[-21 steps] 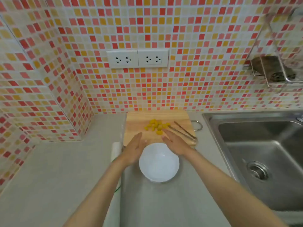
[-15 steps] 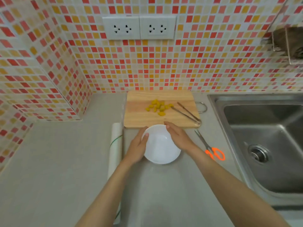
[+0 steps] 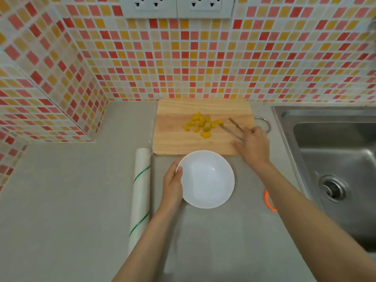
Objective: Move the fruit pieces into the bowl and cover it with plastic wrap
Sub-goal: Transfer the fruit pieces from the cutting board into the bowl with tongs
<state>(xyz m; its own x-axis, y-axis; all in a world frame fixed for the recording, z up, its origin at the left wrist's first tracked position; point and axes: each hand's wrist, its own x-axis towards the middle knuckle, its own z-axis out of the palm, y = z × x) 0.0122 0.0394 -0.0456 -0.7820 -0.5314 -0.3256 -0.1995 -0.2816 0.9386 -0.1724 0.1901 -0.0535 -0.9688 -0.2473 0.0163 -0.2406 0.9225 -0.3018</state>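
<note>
Grey counter (image 3: 61, 200) under a red, orange and yellow mosaic wall (image 3: 203, 64), two white sockets (image 3: 177, 6) at the top edge. Left hand (image 3: 173, 184): fingers curled round the left rim of the white bowl (image 3: 207, 179), thumb tip over the rim, so grasping it; bowl sits empty on the counter, its far rim touching the near edge of the wooden cutting board (image 3: 179, 137). Right hand (image 3: 254, 145): fingers bent over the handle end of the metal tongs (image 3: 232, 128) at the board's right side, touching them; whether they are clenched on the tongs or just resting, cannot tell. Tong tips point up-left, just beside the fruit pieces (image 3: 200, 125). Fruit is yellow chunks in a loose cluster at the board's middle, all on the board. Metal loop handle (image 3: 265, 123) sticks out of the board's right edge, past the right hand. Roll of plastic wrap (image 3: 140, 192) with green lines lies on the counter just left of the left hand, running front to back. Orange scissor handle (image 3: 268, 202) peeks out beside the right forearm, the rest hidden. Steel sink (image 3: 335, 159) with drain at right.
</note>
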